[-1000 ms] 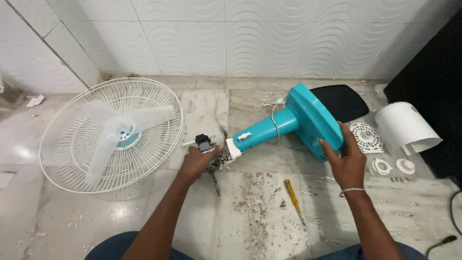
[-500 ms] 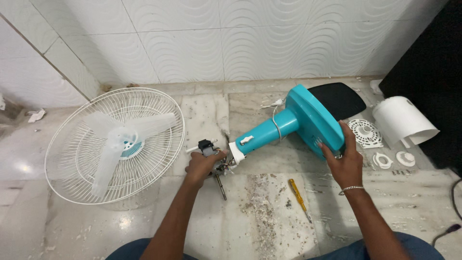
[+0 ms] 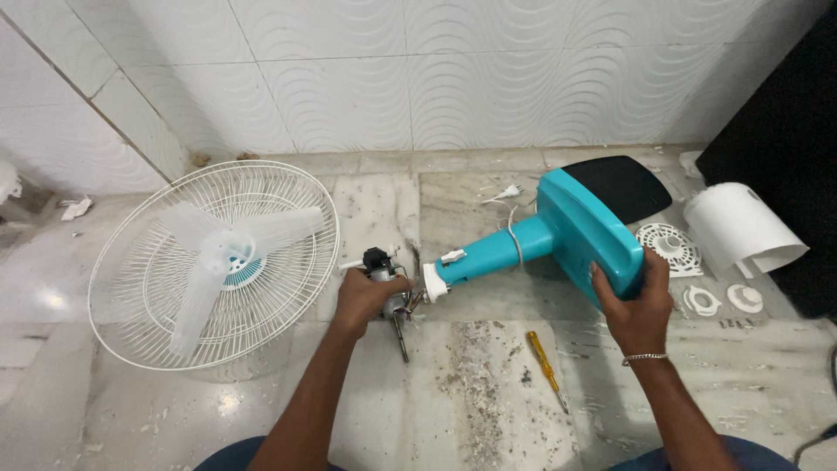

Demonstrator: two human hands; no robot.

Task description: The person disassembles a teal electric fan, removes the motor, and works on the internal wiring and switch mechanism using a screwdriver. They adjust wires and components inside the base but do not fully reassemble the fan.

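On the marble floor [image 3: 131, 410], far left: white fan grille [image 3: 139, 288] lying flat, translucent blades [image 3: 218, 262] resting on it. Just right of the grille — left hand [image 3: 366, 296], fingers curled tight around the small fan motor [image 3: 384, 279], its shaft pointing down toward the floor. Touching or nearly touching the motor: white neck end of the teal fan stand [image 3: 523, 244], a white cord looped around its stem. Below, on a patch of dust, a yellow screwdriver [image 3: 545, 366]. Further right — right hand [image 3: 641, 310], fingers clamped on the edge of the stand's teal base, tilted off the floor. Far right: round white vent cover [image 3: 667, 249], curved white housing [image 3: 737, 227], small white rings [image 3: 724, 299].
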